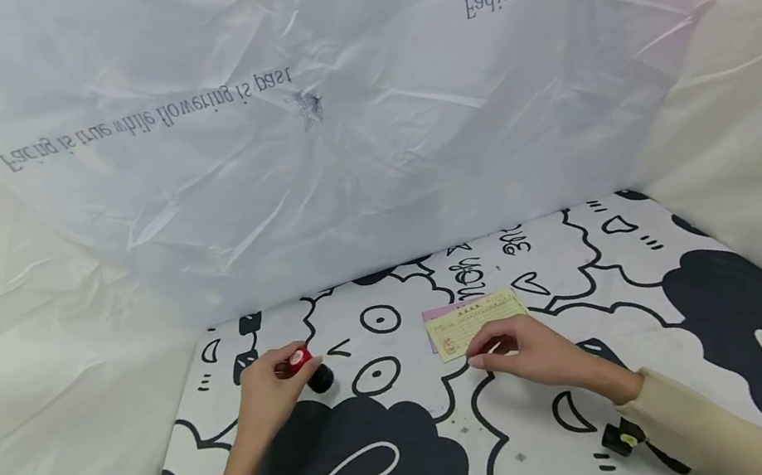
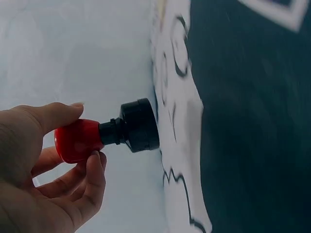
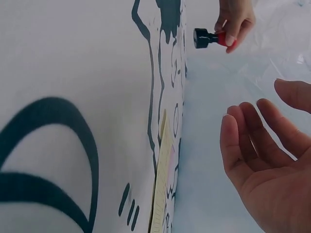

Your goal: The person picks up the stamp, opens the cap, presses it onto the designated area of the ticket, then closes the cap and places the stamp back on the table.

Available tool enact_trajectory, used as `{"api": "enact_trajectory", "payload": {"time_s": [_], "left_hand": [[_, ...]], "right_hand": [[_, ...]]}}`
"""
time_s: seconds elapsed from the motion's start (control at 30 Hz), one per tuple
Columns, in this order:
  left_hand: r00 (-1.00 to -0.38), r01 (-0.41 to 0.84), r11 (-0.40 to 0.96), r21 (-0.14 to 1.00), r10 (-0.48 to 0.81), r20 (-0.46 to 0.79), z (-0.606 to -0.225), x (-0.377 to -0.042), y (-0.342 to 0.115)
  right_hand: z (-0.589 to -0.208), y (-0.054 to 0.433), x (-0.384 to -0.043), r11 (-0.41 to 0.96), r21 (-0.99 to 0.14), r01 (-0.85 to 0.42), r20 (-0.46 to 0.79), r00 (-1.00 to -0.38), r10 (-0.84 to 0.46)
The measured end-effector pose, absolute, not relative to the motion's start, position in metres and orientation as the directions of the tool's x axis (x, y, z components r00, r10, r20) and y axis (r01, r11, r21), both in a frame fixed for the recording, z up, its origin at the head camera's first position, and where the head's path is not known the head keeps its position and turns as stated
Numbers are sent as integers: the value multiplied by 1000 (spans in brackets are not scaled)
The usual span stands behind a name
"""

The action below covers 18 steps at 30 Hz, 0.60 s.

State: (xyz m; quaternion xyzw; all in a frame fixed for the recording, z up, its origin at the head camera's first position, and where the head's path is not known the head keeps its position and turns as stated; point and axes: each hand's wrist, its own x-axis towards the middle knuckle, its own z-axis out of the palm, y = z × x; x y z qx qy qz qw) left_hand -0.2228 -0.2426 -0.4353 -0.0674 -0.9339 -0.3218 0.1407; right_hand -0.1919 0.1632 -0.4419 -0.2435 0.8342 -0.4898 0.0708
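Observation:
My left hand [image 1: 266, 399] pinches the red knob of a stamp [image 2: 80, 138] between thumb and fingers. The stamp's black round base [image 2: 140, 125] points down toward the tablecloth in the left wrist view. On the right, a yellow printed slip [image 1: 482, 321] lies over a pink slip [image 1: 433, 314], most of which is hidden under it. Small red marks show at the yellow slip's lower left corner. Just by the slip's near edge, my right hand [image 3: 272, 170] hovers with fingers loosely bent and nothing between them.
A white tablecloth [image 1: 408, 401] with black cartoon drawings covers the table. Pale plastic sheeting [image 1: 366, 147] with mirrored lettering rises behind it, and more sheeting closes off both sides. Small black devices [image 1: 621, 439] sit at both wrists.

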Motion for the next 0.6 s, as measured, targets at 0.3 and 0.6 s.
{"api": "enact_trajectory", "payload": {"time_s": [0.3,0.6], "left_hand": [[-956,203,838,507,58,287,-443,-232,-255],[-960,200,835,513,63,272,-450,-239,-250]], "right_hand": [[-440,166,-189,413,-849,-330,104,-870,-482],[-440,168,-188,419,-850,-319,89,-871,-482]]}}
